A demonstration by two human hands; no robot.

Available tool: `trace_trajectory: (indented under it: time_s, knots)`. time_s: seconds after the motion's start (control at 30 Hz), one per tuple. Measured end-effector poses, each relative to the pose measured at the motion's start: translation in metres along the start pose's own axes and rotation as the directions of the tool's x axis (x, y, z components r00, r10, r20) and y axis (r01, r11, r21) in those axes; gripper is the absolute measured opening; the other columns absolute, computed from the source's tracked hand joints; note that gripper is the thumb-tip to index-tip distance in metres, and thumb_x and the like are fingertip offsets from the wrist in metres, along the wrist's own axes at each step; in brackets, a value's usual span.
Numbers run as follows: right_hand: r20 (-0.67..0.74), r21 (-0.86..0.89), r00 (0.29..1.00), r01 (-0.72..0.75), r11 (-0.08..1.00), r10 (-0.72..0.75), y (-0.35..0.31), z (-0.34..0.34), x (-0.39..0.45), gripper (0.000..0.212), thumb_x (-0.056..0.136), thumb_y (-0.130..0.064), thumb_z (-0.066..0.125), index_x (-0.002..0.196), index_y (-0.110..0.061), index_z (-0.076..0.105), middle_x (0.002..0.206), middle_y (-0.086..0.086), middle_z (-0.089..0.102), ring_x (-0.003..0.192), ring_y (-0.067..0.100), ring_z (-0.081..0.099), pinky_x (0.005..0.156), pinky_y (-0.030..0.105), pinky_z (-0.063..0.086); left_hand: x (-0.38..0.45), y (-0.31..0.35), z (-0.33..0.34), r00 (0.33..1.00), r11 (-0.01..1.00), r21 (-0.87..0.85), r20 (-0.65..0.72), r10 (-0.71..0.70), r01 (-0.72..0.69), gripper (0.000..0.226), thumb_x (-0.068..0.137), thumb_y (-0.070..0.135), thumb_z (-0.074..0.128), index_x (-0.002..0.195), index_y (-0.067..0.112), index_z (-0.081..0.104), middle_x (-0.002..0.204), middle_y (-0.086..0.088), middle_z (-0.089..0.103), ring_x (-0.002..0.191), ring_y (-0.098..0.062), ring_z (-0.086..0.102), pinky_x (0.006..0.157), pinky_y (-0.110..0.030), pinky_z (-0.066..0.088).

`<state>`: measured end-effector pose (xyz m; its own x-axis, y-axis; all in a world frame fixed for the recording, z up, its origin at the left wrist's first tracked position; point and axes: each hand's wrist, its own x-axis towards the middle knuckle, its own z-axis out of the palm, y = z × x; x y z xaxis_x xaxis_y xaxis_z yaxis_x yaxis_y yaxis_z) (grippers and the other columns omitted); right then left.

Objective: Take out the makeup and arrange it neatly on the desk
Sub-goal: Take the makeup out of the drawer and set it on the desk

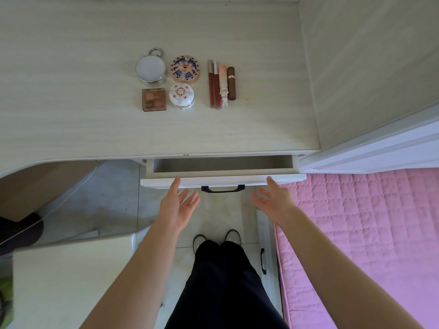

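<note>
With both the left hand (179,204) and right hand (273,200) spread at the drawer front (223,180), fingers could have been pinched under the counter (71,103) edge if it was shoved hard.

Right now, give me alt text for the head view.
Both hands, left and right, reach open toward the front of a slightly open drawer. On the desk above, four compacts and four lip tubes sit in neat groups.

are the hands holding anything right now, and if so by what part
Nothing is held. The left hand and right hand are both open, fingertips at the front edge of the open drawer, not gripping its handle.
</note>
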<state>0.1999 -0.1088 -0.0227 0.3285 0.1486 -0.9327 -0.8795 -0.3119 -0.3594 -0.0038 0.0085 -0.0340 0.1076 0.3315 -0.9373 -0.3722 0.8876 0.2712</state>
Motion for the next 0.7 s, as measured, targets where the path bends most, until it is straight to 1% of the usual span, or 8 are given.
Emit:
trace_trajectory:
  time_s: [0.03, 0.13, 0.27, 0.37, 0.43, 0.53, 0.6, 0.7]
  knots:
    - [0.010, 0.059, 1.000, -0.016, 0.998, 0.015, -0.002, 0.002, 0.003, 0.025, 0.094, -0.021, 0.059, 0.114, -0.010, 0.048, 0.123, 0.018, 0.055, 0.100, 0.038, 0.062, 0.081, 0.049, 0.054, 0.001, 0.003, 0.003, 1.000, 0.999, -0.037, 0.003, -0.012, 0.012, 0.060, 0.090, 0.026, 0.065, 0.140, 0.011, 0.037, 0.143, -0.018, 0.040, 0.122, -0.041, 0.050, 0.101, -0.050, 0.044]
    - [0.021, 0.182, 0.999, -0.044, 0.982, 0.041, -0.007, 0.005, 0.010, 0.040, 0.095, -0.013, 0.057, 0.133, -0.008, 0.042, 0.136, 0.023, 0.046, 0.114, 0.047, 0.055, 0.090, 0.058, 0.049, 0.000, 0.008, 0.010, 0.999, 0.991, -0.131, 0.025, -0.032, 0.035, 0.050, 0.091, 0.016, 0.064, 0.136, 0.014, 0.040, 0.146, -0.021, 0.035, 0.125, -0.043, 0.047, 0.099, -0.052, 0.046]
    - [0.061, 0.205, 0.996, -0.069, 0.976, 0.057, -0.011, 0.010, 0.012, 0.037, 0.101, -0.011, 0.045, 0.137, -0.007, 0.040, 0.141, 0.028, 0.041, 0.119, 0.051, 0.050, 0.091, 0.061, 0.046, -0.001, 0.011, 0.012, 1.000, 0.990, -0.139, 0.000, -0.027, 0.027, 0.044, 0.092, 0.009, 0.061, 0.133, 0.005, 0.045, 0.141, -0.025, 0.040, 0.128, -0.038, 0.046, 0.089, -0.050, 0.053]
    - [0.041, 0.184, 0.998, -0.050, 0.982, 0.043, -0.015, 0.015, 0.013, 0.032, 0.102, -0.010, 0.038, 0.133, -0.002, 0.040, 0.129, 0.029, 0.053, 0.107, 0.049, 0.058, 0.080, 0.059, 0.049, -0.001, 0.012, 0.014, 1.000, 0.992, -0.126, -0.022, -0.020, 0.017, 0.041, 0.093, 0.007, 0.058, 0.132, 0.000, 0.045, 0.135, -0.026, 0.045, 0.124, -0.039, 0.050, 0.080, -0.050, 0.055]
    - [0.002, 0.155, 0.999, -0.040, 0.987, 0.040, -0.018, 0.017, 0.014, 0.028, 0.102, -0.006, 0.037, 0.128, -0.001, 0.043, 0.123, 0.027, 0.058, 0.103, 0.047, 0.061, 0.077, 0.057, 0.050, -0.001, 0.013, 0.016, 0.999, 0.993, -0.119, -0.028, -0.025, 0.022, 0.037, 0.095, 0.007, 0.055, 0.131, -0.001, 0.047, 0.134, -0.025, 0.046, 0.123, -0.040, 0.050, 0.081, -0.052, 0.054]
    - [-0.030, 0.121, 0.999, -0.040, 0.992, 0.043, -0.023, 0.022, 0.014, 0.014, 0.099, 0.001, 0.035, 0.106, 0.001, 0.047, 0.114, 0.027, 0.059, 0.104, 0.047, 0.060, 0.076, 0.057, 0.052, -0.001, 0.014, 0.021, 0.999, 0.994, -0.106, -0.044, -0.028, 0.023, 0.023, 0.097, 0.008, 0.051, 0.120, 0.001, 0.051, 0.129, -0.026, 0.050, 0.108, -0.041, 0.057, 0.085, -0.053, 0.052]
    - [-0.035, 0.103, 0.998, -0.044, 0.994, 0.047, -0.026, 0.025, 0.014, 0.014, 0.098, 0.003, 0.034, 0.093, -0.001, 0.047, 0.109, 0.026, 0.058, 0.105, 0.046, 0.060, 0.072, 0.056, 0.052, 0.000, 0.014, 0.024, 0.998, 0.995, -0.099, -0.066, -0.025, 0.018, 0.021, 0.097, 0.009, 0.051, 0.117, 0.002, 0.052, 0.124, -0.025, 0.052, 0.101, -0.041, 0.058, 0.088, -0.053, 0.052]
    - [-0.028, 0.098, 0.999, -0.040, 0.994, 0.043, -0.030, 0.029, 0.016, 0.014, 0.097, 0.005, 0.035, 0.095, -0.001, 0.048, 0.109, 0.026, 0.059, 0.100, 0.046, 0.061, 0.068, 0.056, 0.052, 0.000, 0.016, 0.028, 0.997, 0.996, -0.089, -0.075, -0.003, -0.004, 0.019, 0.096, 0.010, 0.054, 0.113, 0.002, 0.053, 0.115, -0.025, 0.054, 0.094, -0.041, 0.061, 0.083, -0.052, 0.055]
